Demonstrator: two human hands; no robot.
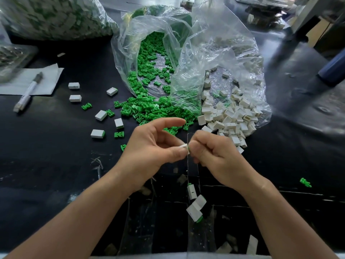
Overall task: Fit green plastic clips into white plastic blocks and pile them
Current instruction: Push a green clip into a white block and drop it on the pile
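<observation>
My left hand [149,148] pinches a small white plastic block [183,146] between thumb and fingers, its index finger stretched out above. My right hand [212,152] meets it from the right, fingers curled round a green clip [189,147] of which only a sliver shows at the block's end. Green clips [149,109] spill from a clear bag [155,43] just beyond my hands. White blocks [227,118] spill from a second clear bag [233,58] to the right. Three fitted blocks [195,204] lie below my hands.
Several fitted blocks [100,114] and loose clips lie scattered at the left on the black table [56,156]. A pen [28,92] rests on paper [44,79] at far left. A large filled bag [56,15] stands at the back left. One stray clip [305,182] lies at the right.
</observation>
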